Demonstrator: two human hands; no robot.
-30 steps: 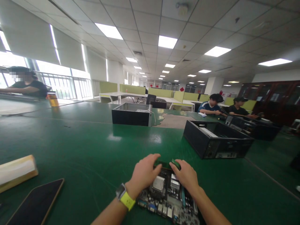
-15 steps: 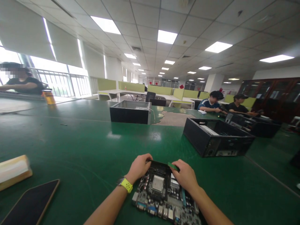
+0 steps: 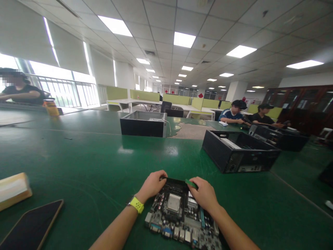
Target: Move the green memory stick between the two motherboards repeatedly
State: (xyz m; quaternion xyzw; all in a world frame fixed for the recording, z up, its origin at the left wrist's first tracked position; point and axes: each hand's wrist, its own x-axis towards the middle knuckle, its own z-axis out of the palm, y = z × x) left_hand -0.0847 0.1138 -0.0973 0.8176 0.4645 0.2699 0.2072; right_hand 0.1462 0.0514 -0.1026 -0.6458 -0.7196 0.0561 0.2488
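Observation:
A motherboard [image 3: 182, 215] lies flat on the green table in front of me, its ports toward me and a square silver processor [image 3: 173, 202] showing in its socket. Along its far edge stands a thin memory module [image 3: 176, 181], dark in the middle and green at the right end. My left hand [image 3: 153, 184], with a yellow-green watch strap at its wrist, pinches by the module's left end; the fingertips are partly hidden. At the green end, my right hand [image 3: 204, 192] grips between thumb and fingers. The module's lower edge and slot cannot be made out clearly.
Open black computer cases stand beyond the board: one at centre [image 3: 143, 124], one at right [image 3: 239, 152], another [image 3: 278, 135] behind that. A phone [image 3: 32, 224] and a pale yellow block [image 3: 14, 191] lie at left. People sit at the table's far sides.
The whole view has shifted slightly, so things sit a little further left. Both hands keep nearly the same places and grip at the board's far edge.

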